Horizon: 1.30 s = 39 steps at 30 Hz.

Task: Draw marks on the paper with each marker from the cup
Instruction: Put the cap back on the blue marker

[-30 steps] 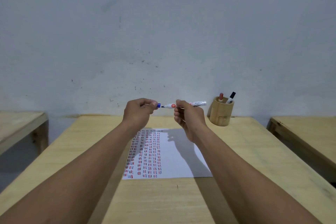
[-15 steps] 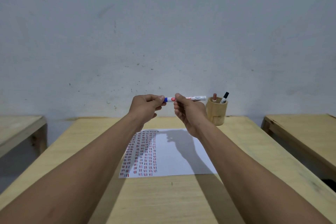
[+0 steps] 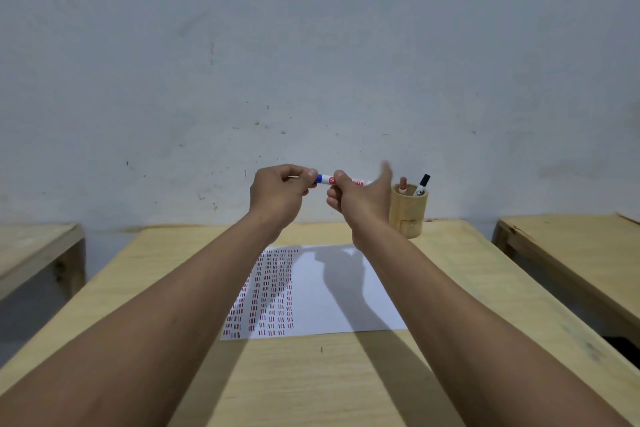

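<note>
Both hands hold one white marker (image 3: 327, 179) level in the air above the paper. My left hand (image 3: 280, 192) pinches its blue cap end. My right hand (image 3: 362, 199) grips the white barrel, with its fingers partly spread and blurred. The cap sits on the marker. The white paper (image 3: 341, 291) lies on the wooden table (image 3: 450, 288), its left part filled with columns of short red and dark marks. At the back right stands a bamboo cup (image 3: 408, 210) holding a red marker (image 3: 402, 183) and a black marker (image 3: 422, 184).
A grey wall rises right behind the table. Another wooden table (image 3: 568, 250) stands to the right across a gap, and a third (image 3: 34, 250) to the left. My forearms cast shadows across the paper and tabletop.
The cap and the marker were apart a second ago; now they are pushed together. Both hands have risen slightly, and my right hand's fingers have loosened and spread.
</note>
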Available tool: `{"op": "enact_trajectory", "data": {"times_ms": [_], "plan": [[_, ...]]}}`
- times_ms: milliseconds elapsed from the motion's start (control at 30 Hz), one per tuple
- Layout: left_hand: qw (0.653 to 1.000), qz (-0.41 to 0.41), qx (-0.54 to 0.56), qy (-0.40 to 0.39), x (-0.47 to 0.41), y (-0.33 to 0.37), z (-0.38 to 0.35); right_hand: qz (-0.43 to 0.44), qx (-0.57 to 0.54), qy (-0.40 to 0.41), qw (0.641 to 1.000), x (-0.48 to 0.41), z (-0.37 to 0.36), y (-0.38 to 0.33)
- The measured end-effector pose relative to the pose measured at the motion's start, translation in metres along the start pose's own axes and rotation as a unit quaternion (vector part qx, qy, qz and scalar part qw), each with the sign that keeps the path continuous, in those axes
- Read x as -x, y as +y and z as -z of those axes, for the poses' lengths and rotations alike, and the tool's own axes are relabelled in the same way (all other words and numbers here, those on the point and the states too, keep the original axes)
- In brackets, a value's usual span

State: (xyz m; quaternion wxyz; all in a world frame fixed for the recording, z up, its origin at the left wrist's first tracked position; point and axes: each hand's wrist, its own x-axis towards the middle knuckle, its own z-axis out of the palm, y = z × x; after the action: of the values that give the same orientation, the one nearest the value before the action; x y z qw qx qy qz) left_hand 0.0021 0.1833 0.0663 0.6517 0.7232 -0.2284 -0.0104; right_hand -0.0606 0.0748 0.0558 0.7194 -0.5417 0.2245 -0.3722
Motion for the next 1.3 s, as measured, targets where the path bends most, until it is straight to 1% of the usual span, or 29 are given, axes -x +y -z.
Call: {"op": "enact_trajectory", "data": {"times_ms": [67, 133, 233, 300, 400, 500, 567, 667, 800, 933, 1067, 1167, 1233, 1300], "plan": [[1.0, -0.014, -0.016, 0.01, -0.003, 0.003, -0.001, 0.013, 0.085, -0.03, 0.996, 0.001, 0.003, -0.005], [0.999, -0.025, -0.03, 0.014, -0.005, 0.006, -0.002, 0.031, 0.169, -0.06, 0.983, -0.001, 0.009, -0.008], [0.997, -0.048, -0.062, 0.014, -0.008, 0.012, -0.006, 0.088, 0.305, -0.086, 0.944, -0.006, 0.018, -0.012], [0.995, -0.062, -0.079, 0.009, -0.009, 0.016, -0.01, 0.11, 0.343, -0.092, 0.928, -0.01, 0.024, -0.012], [0.995, -0.067, -0.074, 0.0, -0.012, 0.017, -0.019, 0.128, 0.361, -0.09, 0.919, -0.021, 0.035, -0.011], [0.998, -0.048, -0.037, -0.006, -0.019, 0.011, -0.032, 0.15, 0.373, -0.079, 0.912, -0.03, 0.047, -0.016], [0.999, -0.034, -0.037, -0.014, -0.023, 0.002, -0.044, 0.154, 0.368, -0.07, 0.914, -0.037, 0.055, -0.02], [0.996, -0.034, -0.072, -0.028, -0.027, -0.017, -0.067, 0.146, 0.361, -0.051, 0.92, -0.052, 0.071, -0.028], [0.986, -0.052, -0.145, -0.058, -0.029, -0.039, -0.105, 0.174, 0.361, -0.023, 0.916, -0.074, 0.089, -0.039], [0.983, -0.042, -0.151, -0.098, -0.034, -0.057, -0.142, 0.205, 0.341, 0.013, 0.917, -0.096, 0.106, -0.048], [0.979, -0.026, -0.158, -0.128, -0.044, -0.07, -0.176, 0.208, 0.347, 0.043, 0.914, -0.123, 0.116, -0.052], [0.978, -0.026, -0.151, -0.143, -0.05, -0.078, -0.197, 0.199, 0.359, 0.044, 0.911, -0.141, 0.121, -0.048], [0.98, -0.027, -0.138, -0.142, -0.052, -0.083, -0.208, 0.187, 0.377, 0.036, 0.906, -0.15, 0.123, -0.042], [0.984, -0.026, -0.126, -0.125, -0.053, -0.087, -0.216, 0.168, 0.393, 0.024, 0.904, -0.157, 0.125, -0.036]]}}
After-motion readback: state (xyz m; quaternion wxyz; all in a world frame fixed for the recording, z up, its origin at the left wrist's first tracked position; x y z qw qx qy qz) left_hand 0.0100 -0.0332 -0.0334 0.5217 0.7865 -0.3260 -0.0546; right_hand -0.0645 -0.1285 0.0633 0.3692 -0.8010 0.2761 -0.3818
